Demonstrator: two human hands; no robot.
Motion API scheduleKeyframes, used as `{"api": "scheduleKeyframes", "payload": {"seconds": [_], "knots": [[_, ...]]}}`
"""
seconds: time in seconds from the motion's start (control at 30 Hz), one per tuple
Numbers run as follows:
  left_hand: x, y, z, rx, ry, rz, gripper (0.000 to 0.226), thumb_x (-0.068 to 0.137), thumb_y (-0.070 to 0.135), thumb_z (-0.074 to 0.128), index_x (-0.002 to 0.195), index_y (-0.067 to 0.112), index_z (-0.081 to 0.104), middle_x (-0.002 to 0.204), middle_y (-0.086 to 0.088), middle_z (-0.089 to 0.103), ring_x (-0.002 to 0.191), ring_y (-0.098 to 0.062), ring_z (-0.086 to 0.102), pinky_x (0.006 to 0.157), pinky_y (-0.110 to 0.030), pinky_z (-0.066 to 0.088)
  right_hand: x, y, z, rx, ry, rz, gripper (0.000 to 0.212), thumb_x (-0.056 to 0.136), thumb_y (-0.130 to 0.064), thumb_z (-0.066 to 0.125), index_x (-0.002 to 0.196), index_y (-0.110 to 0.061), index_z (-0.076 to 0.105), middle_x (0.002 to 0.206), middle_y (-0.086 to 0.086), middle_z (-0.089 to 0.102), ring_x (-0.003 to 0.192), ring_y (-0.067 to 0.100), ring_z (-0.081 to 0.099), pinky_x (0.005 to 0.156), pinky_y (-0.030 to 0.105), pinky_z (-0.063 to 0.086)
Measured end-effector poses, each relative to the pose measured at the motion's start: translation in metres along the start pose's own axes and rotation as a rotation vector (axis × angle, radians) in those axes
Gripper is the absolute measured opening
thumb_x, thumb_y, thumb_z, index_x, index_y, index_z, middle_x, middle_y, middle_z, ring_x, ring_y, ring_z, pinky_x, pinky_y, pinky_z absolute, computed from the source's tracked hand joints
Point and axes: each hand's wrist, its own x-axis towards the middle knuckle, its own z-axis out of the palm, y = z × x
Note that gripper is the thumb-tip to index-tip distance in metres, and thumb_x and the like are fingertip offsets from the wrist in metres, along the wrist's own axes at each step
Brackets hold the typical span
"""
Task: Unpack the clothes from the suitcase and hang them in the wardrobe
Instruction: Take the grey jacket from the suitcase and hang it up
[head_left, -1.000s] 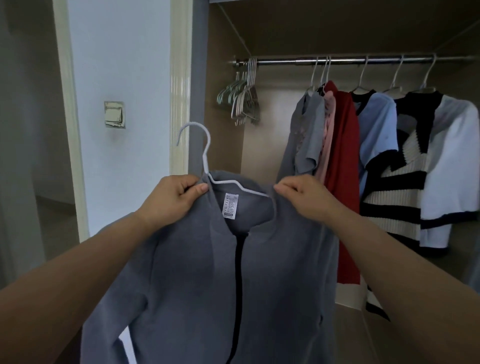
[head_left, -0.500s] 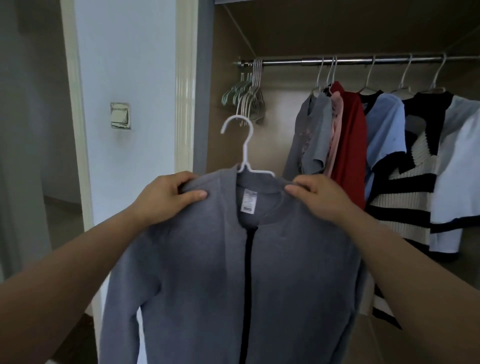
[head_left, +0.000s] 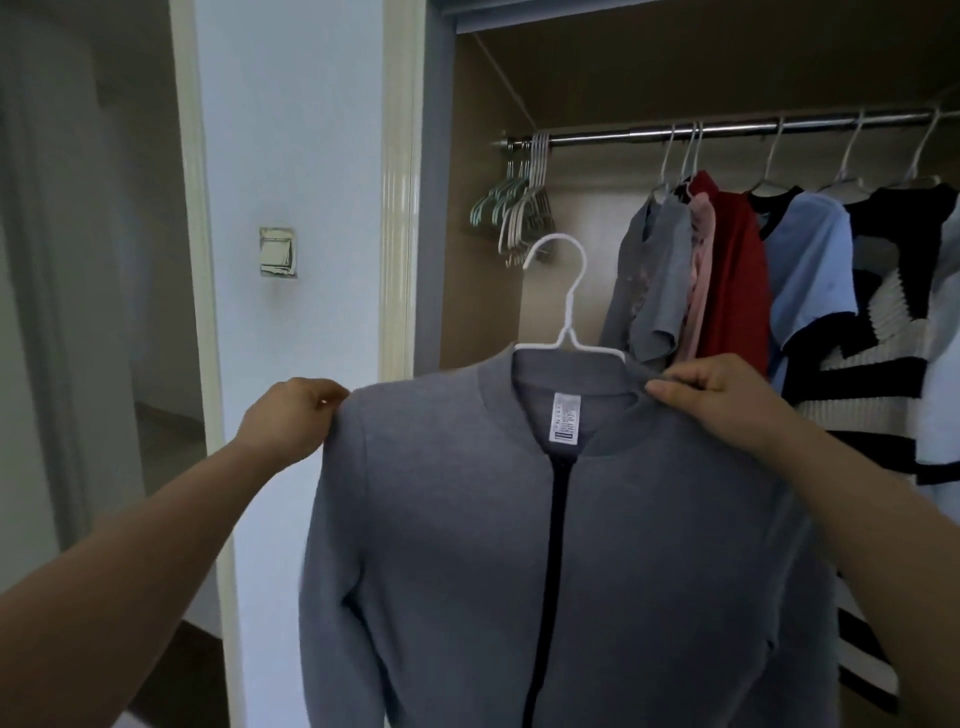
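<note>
Now I hold the grey jacket (head_left: 545, 545) on its white hanger (head_left: 566, 322), left hand (head_left: 291, 421) pinching one shoulder, right hand (head_left: 711, 400) gripping the collar, below the wardrobe rail (head_left: 727, 127).

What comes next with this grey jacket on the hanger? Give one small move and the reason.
Probably lift the grey jacket so the white hanger hook reaches the rail, into the free stretch between the empty hangers and the hung clothes. The jacket already sits on the hanger, left hand and right hand holding its shoulders, hook below the rail.
</note>
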Motion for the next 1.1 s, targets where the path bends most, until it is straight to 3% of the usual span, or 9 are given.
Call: {"api": "scheduleKeyframes", "payload": {"seconds": [0.1, 0.17, 0.23, 0.33, 0.5, 0.6, 0.8, 0.93, 1.1], "knots": [[-0.004, 0.028, 0.003, -0.163, 0.067, 0.058, 0.032, 0.099, 0.029, 0.041, 0.123, 0.020, 0.061, 0.128, -0.001, 0.060, 0.118, -0.023, 0.053, 0.098, -0.035, 0.040, -0.001, 0.001, 0.005, 0.030, 0.055, 0.021, 0.028, 0.090, -0.019, 0.062, 0.063, -0.020, 0.069, 0.059, -0.008, 0.066, 0.058, 0.002, 0.057, 0.059, 0.018, 0.044], [-0.009, 0.049, 0.005, -0.172, 0.049, 0.189, 0.037, 0.097, 0.036, 0.043, 0.130, 0.023, 0.055, 0.135, 0.002, 0.055, 0.124, -0.021, 0.050, 0.103, -0.034, 0.036, -0.002, -0.002, 0.009, 0.033, 0.038, 0.034, 0.032, 0.090, -0.020, 0.063, 0.058, -0.026, 0.065, 0.054, -0.014, 0.063, 0.053, -0.003, 0.053, 0.058, 0.017, 0.043], [-0.013, 0.071, 0.013, -0.100, -0.073, 0.316, 0.036, 0.097, 0.039, 0.042, 0.128, 0.026, 0.054, 0.130, 0.002, 0.058, 0.120, -0.021, 0.053, 0.100, -0.033, 0.039, -0.004, -0.007, 0.012, 0.047, 0.020, 0.048, 0.026, 0.090, -0.021, 0.063, 0.066, -0.016, 0.071, 0.065, -0.001, 0.069, 0.062, 0.005, 0.058, 0.066, 0.027, 0.046], [-0.013, 0.090, 0.025, -0.119, -0.157, 0.419, 0.020, 0.097, 0.034, 0.044, 0.095, 0.024, 0.062, 0.092, 0.001, 0.064, 0.092, -0.022, 0.061, 0.075, -0.028, 0.042, -0.007, -0.017, 0.015, 0.084, -0.023, 0.068, 0.032, 0.091, -0.024, 0.060, 0.077, 0.003, 0.070, 0.078, 0.020, 0.069, 0.069, 0.017, 0.058, 0.070, 0.031, 0.046], [0.001, 0.089, 0.033, -0.177, -0.032, 0.398, 0.025, 0.095, 0.028, 0.049, 0.084, 0.009, 0.060, 0.082, -0.007, 0.063, 0.079, -0.026, 0.057, 0.071, -0.034, 0.044, -0.025, -0.003, -0.008, 0.084, -0.076, 0.298, 0.046, 0.095, -0.047, 0.045, 0.087, -0.013, 0.074, 0.085, -0.007, 0.067, 0.082, 0.009, 0.062, 0.076, 0.022, 0.046], [0.011, 0.081, 0.032, -0.185, -0.012, 0.393, 0.029, 0.094, 0.026, 0.051, 0.084, 0.000, 0.060, 0.081, -0.016, 0.064, 0.079, -0.032, 0.058, 0.073, -0.041, 0.046, -0.039, 0.011, -0.019, 0.080, -0.134, 0.299, 0.033, 0.093, -0.039, 0.054, 0.070, -0.021, 0.070, 0.076, -0.005, 0.067, 0.077, 0.010, 0.062, 0.072, 0.023, 0.046], [0.018, 0.076, 0.031, -0.200, -0.064, 0.416, 0.029, 0.095, 0.025, 0.050, 0.082, 0.000, 0.059, 0.078, -0.016, 0.062, 0.076, -0.030, 0.057, 0.070, -0.040, 0.045, -0.041, 0.016, -0.029, 0.173, -0.223, 0.396, 0.017, 0.092, -0.028, 0.059, 0.098, -0.019, 0.072, 0.100, -0.002, 0.072, 0.095, 0.012, 0.066, 0.087, 0.024, 0.051], [0.018, 0.072, 0.029, -0.216, -0.078, 0.398, 0.025, 0.095, 0.022, 0.051, 0.082, 0.003, 0.060, 0.076, -0.012, 0.061, 0.073, -0.025, 0.055, 0.064, -0.025, 0.041, -0.032, 0.000, -0.026, 0.141, -0.189, 0.303, 0.032, 0.091, -0.026, 0.060, 0.123, -0.020, 0.062, 0.115, -0.009, 0.062, 0.108, 0.005, 0.057, 0.093, 0.019, 0.042], [0.023, 0.070, 0.021, -0.250, -0.042, 0.397, 0.022, 0.095, 0.019, 0.051, 0.085, 0.002, 0.061, 0.079, -0.014, 0.062, 0.074, -0.026, 0.055, 0.064, -0.021, 0.039, -0.020, -0.020, -0.014, -0.025, -0.204, 0.181, 0.014, 0.089, -0.023, 0.063, 0.100, -0.019, 0.071, 0.099, -0.005, 0.069, 0.096, 0.007, 0.062, 0.090, 0.023, 0.048]]}}
